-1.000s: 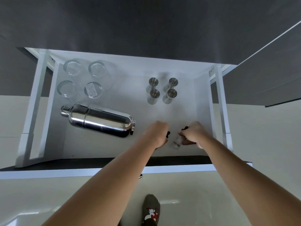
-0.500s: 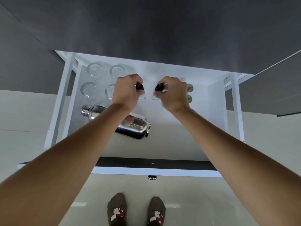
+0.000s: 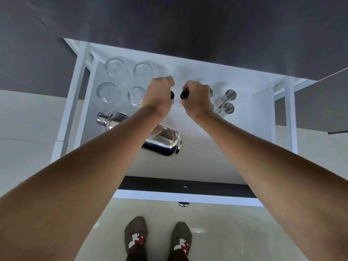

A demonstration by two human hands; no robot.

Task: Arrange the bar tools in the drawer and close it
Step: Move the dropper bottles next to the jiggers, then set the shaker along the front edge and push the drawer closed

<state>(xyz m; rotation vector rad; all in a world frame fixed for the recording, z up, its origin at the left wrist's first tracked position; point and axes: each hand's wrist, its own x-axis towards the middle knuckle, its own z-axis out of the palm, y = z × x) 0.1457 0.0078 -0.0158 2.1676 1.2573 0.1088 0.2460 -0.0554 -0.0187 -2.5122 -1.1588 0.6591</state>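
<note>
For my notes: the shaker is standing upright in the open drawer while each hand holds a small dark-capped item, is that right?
Not quite. The head view shows the shaker lying on its side in the open drawer; left hand and right hand each hold a small dark-capped item.

Drawer [image 3: 262, 117] front-right floor is bare, clear access. Shaker [image 3: 162, 140] lies across front-left; glasses [image 3: 114, 67] fill back-left, jiggers [image 3: 228, 104] back-right, narrow gap between.

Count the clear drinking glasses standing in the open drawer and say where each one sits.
4, in a square at the drawer's back left: two behind, two in front. None seems hidden.
</note>
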